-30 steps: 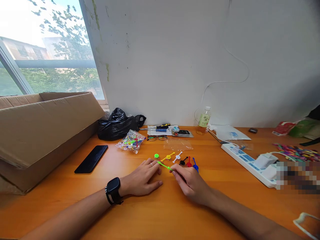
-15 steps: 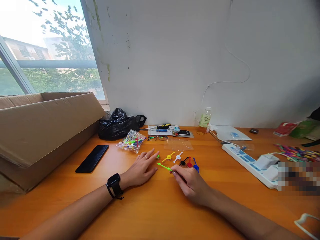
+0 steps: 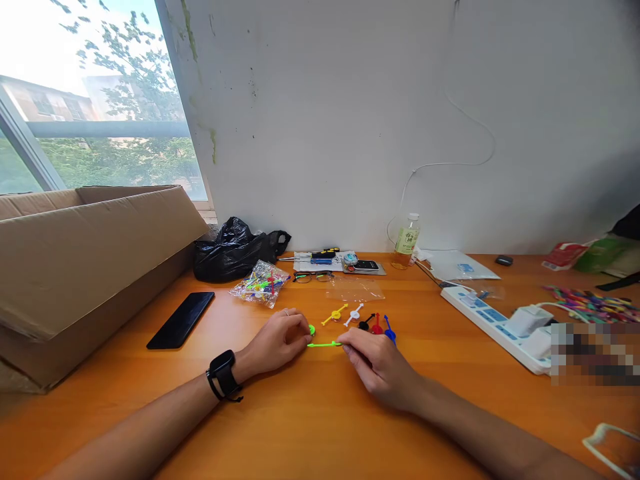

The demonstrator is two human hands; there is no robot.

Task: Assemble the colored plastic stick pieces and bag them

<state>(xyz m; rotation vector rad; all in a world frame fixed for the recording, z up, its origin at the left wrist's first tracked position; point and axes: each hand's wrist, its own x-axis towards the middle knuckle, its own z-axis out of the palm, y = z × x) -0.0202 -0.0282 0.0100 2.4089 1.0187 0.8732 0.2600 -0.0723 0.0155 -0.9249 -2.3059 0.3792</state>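
My right hand (image 3: 377, 360) pinches the tail of a bright green plastic arrow (image 3: 324, 344), which lies nearly level and points left. The closed fingers of my left hand (image 3: 275, 340) grip a small green round base (image 3: 312, 330) at their tips. The arrow's tip is close to the left fingertips; whether they touch I cannot tell. Beyond my hands, assembled spinners lie in a row: a yellow spinner (image 3: 335, 315), a white spinner (image 3: 354, 315), a black spinner (image 3: 367, 323), a red spinner (image 3: 377, 325) and a blue spinner (image 3: 389, 331), partly behind my right hand.
Left of my hands are a phone (image 3: 181, 321) and a large cardboard box (image 3: 100, 260). A plastic bag of coloured parts (image 3: 261, 283), a black bag (image 3: 235, 253), glasses (image 3: 313, 276) and a bottle (image 3: 407, 241) stand farther back. A power strip (image 3: 493, 327) runs along the right.
My left hand has gone from spread fingers to a grip on the green round base, drawing it slightly nearer. The green arrow in my right hand has turned from slanted to nearly level.
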